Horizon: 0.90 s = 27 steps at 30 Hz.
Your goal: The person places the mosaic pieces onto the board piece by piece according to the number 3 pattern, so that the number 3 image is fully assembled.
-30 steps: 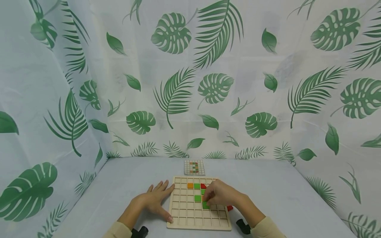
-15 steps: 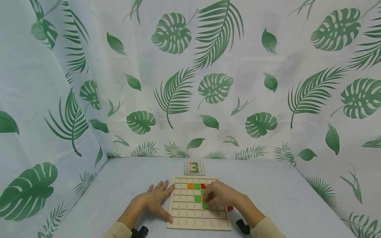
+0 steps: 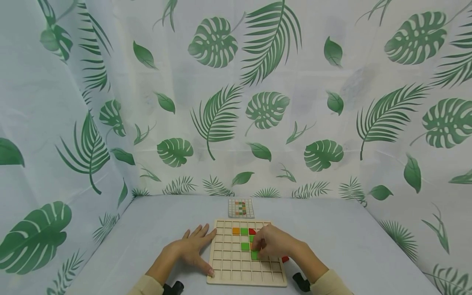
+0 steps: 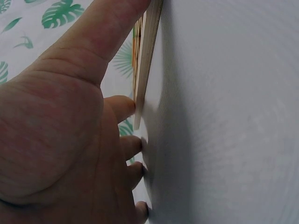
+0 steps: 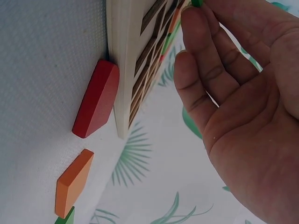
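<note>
On the table sits a light wooden grid board (image 3: 246, 282). My left hand (image 3: 191, 248) lies spread at its left side, thumb and index finger touching the edge. Over the right half of the board, my right hand (image 3: 276, 241) pinches a green tile (image 3: 254, 256) low over a cell; the right wrist view shows only a sliver of that tile at the top. Behind it, an orange tile (image 3: 236, 231), a green tile (image 3: 244, 231) and a red rounded-corner tile (image 3: 252, 231) form a row. Another green tile (image 3: 245, 246) sits nearer; my right hand partly hides other tiles.
A small pattern card (image 3: 241, 208) with a coloured grid lies behind the board. Beside the board's right edge, the right wrist view shows a loose red piece (image 5: 96, 100), an orange one (image 5: 74, 182) and a green one (image 5: 67, 217). Leaf-print cloth hangs around the table.
</note>
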### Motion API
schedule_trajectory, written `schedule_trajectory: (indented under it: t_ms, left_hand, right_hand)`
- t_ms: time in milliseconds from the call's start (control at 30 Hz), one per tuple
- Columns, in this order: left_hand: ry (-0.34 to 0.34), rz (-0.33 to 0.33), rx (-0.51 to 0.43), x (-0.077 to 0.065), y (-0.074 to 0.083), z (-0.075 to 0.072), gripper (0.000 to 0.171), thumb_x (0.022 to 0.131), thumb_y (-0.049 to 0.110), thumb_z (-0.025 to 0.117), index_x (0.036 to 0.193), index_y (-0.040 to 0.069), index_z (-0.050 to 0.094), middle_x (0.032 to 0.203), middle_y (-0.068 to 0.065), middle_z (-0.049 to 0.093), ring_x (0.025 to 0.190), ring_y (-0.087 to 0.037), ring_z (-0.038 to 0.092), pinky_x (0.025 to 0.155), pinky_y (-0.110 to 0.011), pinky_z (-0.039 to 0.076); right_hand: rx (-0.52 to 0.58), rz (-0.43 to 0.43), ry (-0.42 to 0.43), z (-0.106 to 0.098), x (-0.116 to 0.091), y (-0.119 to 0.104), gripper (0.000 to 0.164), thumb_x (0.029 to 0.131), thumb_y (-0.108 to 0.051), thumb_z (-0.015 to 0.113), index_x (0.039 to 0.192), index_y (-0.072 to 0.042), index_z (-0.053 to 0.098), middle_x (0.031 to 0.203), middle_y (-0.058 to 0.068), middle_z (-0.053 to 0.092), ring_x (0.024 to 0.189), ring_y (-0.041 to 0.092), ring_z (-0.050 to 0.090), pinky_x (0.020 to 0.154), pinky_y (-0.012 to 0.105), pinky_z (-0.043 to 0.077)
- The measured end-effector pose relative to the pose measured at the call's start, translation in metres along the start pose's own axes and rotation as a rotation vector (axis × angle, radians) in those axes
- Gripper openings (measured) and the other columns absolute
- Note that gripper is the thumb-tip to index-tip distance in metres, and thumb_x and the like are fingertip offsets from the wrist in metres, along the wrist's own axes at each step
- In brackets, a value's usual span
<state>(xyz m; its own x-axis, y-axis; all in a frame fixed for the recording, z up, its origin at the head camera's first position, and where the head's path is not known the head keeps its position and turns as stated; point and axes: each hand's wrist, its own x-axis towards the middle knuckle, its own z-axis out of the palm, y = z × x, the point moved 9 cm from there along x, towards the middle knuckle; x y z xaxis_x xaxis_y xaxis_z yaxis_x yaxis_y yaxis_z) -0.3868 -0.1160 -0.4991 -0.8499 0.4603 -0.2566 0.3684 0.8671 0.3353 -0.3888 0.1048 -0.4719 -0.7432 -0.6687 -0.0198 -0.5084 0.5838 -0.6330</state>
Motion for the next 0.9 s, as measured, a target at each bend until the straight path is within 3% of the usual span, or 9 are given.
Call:
schedule_trajectory:
  t_ms: [900]
  left_hand:
    - [-0.001, 0.002, -0.015, 0.0008, -0.0011, 0.0009, 0.130, 0.064, 0.073, 0.087, 0.167, 0.021, 0.026, 0.175, -0.017, 0.015, 0.163, -0.040, 0.009, 0.127, -0.070, 0.006]
  right_hand:
    - [-0.057, 0.028, -0.025, 0.0030, -0.0020, 0.0026, 0.017, 0.081, -0.007, 0.088, 0.089, -0.020, 0.082, 0.085, -0.014, 0.071, 0.070, 0.001, 0.059, 0.065, 0.020, 0.053]
